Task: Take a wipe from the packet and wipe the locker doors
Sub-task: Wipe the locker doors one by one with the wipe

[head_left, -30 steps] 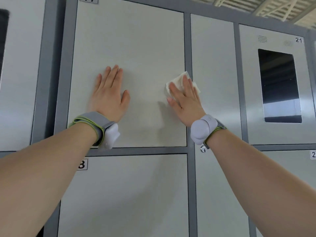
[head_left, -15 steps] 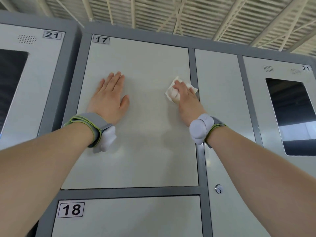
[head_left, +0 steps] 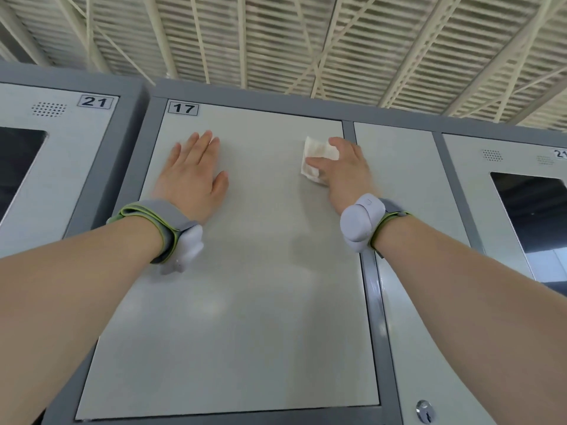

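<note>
Locker door 17 (head_left: 260,286) is a pale grey panel that fills the middle of the head view. My left hand (head_left: 193,176) lies flat on its upper left part, fingers straight and pointing up. My right hand (head_left: 346,173) presses a crumpled white wipe (head_left: 316,154) against the door's upper right part, close to the top right corner. The wipe shows to the left of the palm, between thumb and fingers. Both wrists wear grey bands. No wipe packet is in view.
A locker marked 21 (head_left: 70,167) with a dark window stands to the left. Right of door 17 runs a narrow grey panel (head_left: 399,185) with a keyhole (head_left: 425,411) low down, then another windowed door (head_left: 534,216). A slatted ceiling (head_left: 306,41) is overhead.
My right hand has slid the wipe up toward the door's top right corner and turned its fingers leftward. The camera has tilted up, showing the ceiling. My left hand stays flat on the door.
</note>
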`<act>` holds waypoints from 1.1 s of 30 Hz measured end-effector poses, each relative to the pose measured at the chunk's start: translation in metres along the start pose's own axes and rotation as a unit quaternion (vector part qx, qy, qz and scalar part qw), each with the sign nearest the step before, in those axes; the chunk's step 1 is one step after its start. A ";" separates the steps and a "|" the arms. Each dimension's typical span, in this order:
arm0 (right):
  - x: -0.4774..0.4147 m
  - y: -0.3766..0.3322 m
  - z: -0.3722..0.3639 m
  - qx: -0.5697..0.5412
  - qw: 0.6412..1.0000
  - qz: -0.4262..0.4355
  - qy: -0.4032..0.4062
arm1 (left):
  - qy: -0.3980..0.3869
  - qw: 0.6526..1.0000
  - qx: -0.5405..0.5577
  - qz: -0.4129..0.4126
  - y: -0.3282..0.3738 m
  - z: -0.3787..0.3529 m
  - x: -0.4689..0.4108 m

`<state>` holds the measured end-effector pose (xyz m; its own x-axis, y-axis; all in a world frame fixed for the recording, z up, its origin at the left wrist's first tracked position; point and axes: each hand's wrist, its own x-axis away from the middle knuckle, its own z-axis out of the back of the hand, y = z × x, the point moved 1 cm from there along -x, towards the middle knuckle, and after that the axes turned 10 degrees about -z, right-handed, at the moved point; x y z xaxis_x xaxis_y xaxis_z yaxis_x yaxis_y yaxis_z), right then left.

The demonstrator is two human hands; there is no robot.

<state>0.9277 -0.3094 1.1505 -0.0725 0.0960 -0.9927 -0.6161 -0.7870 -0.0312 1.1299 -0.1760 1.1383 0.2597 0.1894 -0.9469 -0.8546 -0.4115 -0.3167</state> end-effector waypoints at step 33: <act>-0.053 -0.007 -0.028 0.037 0.995 0.087 -0.031 | -0.024 0.996 -0.047 0.073 -0.001 -0.008 -0.001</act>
<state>0.9576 -0.3263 1.1996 -0.2297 0.0018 -0.9733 -0.6461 -0.7482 0.1511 1.1339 -0.1831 1.1388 0.1118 0.1628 -0.9803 -0.8358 -0.5182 -0.1814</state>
